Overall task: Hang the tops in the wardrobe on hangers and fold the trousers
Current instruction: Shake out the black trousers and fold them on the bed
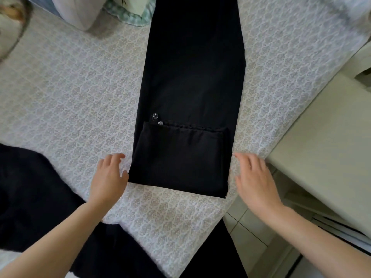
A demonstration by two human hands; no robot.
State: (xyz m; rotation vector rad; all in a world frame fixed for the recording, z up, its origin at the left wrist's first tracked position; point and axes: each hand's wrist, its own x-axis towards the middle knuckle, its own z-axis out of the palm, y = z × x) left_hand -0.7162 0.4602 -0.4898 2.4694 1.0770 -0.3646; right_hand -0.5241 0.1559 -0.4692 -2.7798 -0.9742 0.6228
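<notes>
Soft, even daylight fills the scene, bright and without harsh glare. The black trousers (190,77) show as a nearly featureless dark mass, with only a faint grey sheen mid-leg and two glinting buttons (157,119) near the folded end. The bedcover (80,109) left of the trousers is crisp. The pillows (80,13) beyond the trousers to the left cast a soft shadow and look smeared. The corners farthest from the trousers bend and blur with wide-angle distortion. The right hand (255,177) beside the trousers is slightly blurred.

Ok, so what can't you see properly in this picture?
Head view only.
Far end of the black trousers: cut off by the top edge.
The dark garment at left: cut off by the left edge, kind unclear.
The blurred thing in the top-left corner: too smeared to name.
</notes>
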